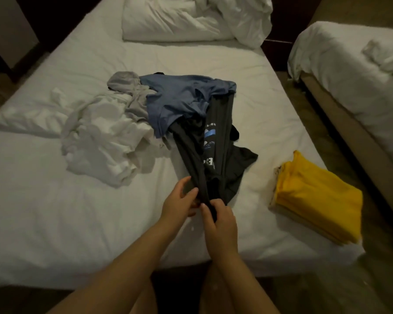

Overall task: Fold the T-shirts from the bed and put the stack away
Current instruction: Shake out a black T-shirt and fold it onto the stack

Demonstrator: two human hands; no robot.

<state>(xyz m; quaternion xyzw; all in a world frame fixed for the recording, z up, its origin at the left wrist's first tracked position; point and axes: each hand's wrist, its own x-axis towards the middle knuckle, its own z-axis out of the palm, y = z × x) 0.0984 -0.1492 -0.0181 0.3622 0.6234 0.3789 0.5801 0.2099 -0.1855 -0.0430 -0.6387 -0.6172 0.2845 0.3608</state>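
Note:
A dark grey T-shirt (216,152) with a blue and white print lies bunched on the white bed (55,218), stretched toward me. My left hand (179,200) and my right hand (220,225) both pinch its near end, close together. Its far end runs under a blue T-shirt (179,100). A light grey garment (127,87) and a crumpled white T-shirt (104,141) lie to the left of them. A folded yellow T-shirt (315,198) tops a small stack at the bed's right front corner.
A rumpled white duvet and pillow (191,17) sit at the head of the bed. A second bed (361,71) with white bedding stands to the right, across a narrow strip of floor (309,123).

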